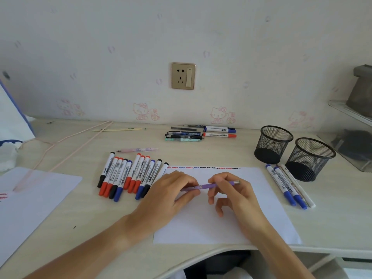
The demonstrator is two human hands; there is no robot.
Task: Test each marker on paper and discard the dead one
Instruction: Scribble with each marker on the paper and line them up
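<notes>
Left hand (pixel 171 190) clasped on purple pen (pixel 209 186) | right hand (pixel 231 190) pinched on same pen | pen held level above paper (pixel 271 218) | scribbles (pixel 203 167) seen along top edge

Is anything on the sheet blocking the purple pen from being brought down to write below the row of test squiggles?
Nothing visible does. Both the left hand and right hand hold the purple pen just above the paper, and the area below the squiggles is bare; only the hands themselves lie over it.

Markers (pixel 128 176) left of paper (pixel 225 218); cups (pixel 292 152) right.
</notes>
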